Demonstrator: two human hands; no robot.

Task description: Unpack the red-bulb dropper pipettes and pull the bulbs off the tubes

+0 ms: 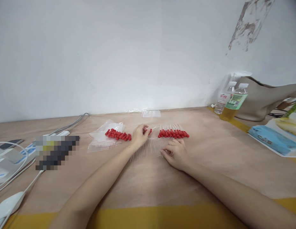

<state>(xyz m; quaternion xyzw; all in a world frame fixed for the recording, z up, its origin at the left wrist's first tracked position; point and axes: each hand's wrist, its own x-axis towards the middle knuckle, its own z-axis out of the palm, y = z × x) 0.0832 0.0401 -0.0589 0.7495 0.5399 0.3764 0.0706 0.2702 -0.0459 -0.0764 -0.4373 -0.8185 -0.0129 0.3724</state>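
My left hand (139,136) is closed in a pinch on a small red piece (150,130), with its fingertips partly hidden. Thin clear sticks (151,147) lie side by side in a row between my hands. Curled over the right end of that row, my right hand (178,154) has its fingertips together; what they grip, if anything, cannot be made out. Beyond it lies a group of clear sticks with red tips (173,133). Left of my left hand, a heap of loose red pieces (117,135) rests on clear plastic bags (100,141).
A power strip (31,152) with white cables is at the left. Two bottles (234,103), a grey-brown bag (255,100) and a blue and white packet (273,138) stand or lie at the right. Another clear bag (151,114) lies by the wall.
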